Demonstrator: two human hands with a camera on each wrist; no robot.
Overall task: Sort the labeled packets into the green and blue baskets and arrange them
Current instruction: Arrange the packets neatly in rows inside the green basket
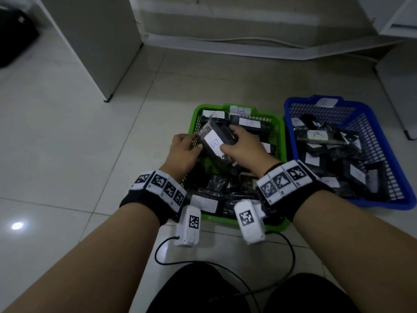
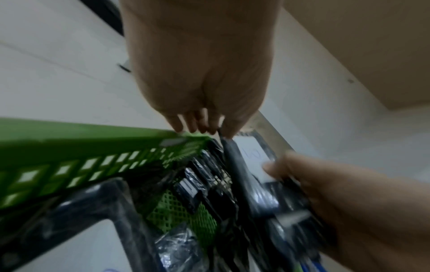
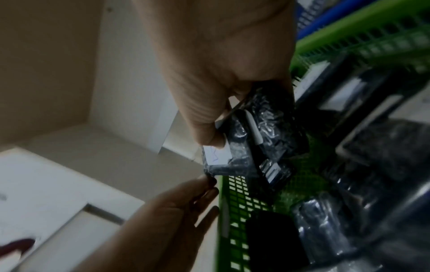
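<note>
Sorting looks nearly done: both hands (image 1: 239, 145) pinch a B packet (image 1: 214, 141) over the full green basket (image 1: 276, 123); arranging remains.

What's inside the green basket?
The green basket holds many black packets with white labels; those readable say B. Both hands, left and right, hold another B packet above it. Lower packets and most of the floor are covered.

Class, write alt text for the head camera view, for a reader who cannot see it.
Two hands hold a black packet with a white label marked B over a green basket full of similar packets: the left hand at its left edge, the right hand gripping its right side. A blue basket of packets, one labelled A, sits on the right.
</note>
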